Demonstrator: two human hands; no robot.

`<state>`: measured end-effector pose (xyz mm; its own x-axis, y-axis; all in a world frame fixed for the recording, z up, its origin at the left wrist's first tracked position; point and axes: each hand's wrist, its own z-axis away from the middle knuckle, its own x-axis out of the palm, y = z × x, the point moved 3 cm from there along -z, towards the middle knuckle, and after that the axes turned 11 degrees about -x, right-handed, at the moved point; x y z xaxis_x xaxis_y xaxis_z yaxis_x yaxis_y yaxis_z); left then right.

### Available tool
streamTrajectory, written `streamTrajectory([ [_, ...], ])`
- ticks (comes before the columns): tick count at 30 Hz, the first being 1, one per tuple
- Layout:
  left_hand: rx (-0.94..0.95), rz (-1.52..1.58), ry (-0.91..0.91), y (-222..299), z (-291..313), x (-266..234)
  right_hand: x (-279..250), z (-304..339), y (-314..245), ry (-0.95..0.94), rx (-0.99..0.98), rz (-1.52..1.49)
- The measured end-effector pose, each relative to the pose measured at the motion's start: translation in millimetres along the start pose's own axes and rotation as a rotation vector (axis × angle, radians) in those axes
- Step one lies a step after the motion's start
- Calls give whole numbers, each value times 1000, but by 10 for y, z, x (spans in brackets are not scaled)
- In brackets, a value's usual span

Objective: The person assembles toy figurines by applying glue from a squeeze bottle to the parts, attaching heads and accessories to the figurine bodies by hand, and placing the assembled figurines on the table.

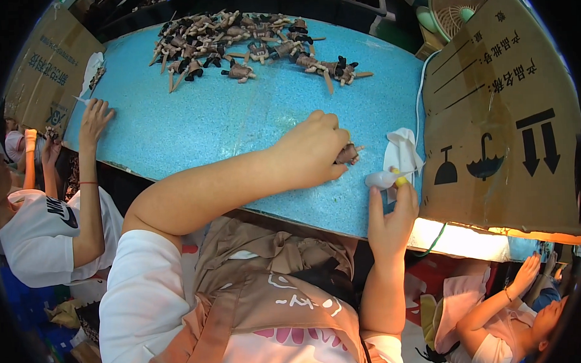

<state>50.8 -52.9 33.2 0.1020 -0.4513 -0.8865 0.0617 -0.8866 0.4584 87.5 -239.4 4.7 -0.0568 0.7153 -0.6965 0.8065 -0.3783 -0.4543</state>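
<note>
My left hand reaches across the blue table with its fingers curled round a small brown-and-beige figurine. Part of the figurine is hidden behind my fingers. Just to the right, my right hand grips a small white squeeze bottle lying sideways, its thin nozzle pointing right. A yellow cover shows on one fingertip of that hand. Beside the bottle, a crumpled white tissue rests on the tabletop.
Many similar figurines lie heaped at the table's far side. Tall cardboard boxes stand right and left. A white cable runs down the right edge. A co-worker's hand rests at the left edge; other people sit nearby.
</note>
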Motion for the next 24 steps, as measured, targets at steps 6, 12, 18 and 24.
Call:
streamTrajectory([
  [6, -279, 1100, -188, -113, 226, -53, -84, 312, 4, 241, 290, -748],
  [12, -376, 2121, -489, 226, 614, 231, -368, 495, -235, 226, 514, -1243],
  [18, -303, 1702, -420, 423, 715, 385, -402, 610, -474, 438, 591, -1586],
  [24, -164, 1599, -327, 462, 755, 327, -474, 801, -576, 601, 43, -973],
])
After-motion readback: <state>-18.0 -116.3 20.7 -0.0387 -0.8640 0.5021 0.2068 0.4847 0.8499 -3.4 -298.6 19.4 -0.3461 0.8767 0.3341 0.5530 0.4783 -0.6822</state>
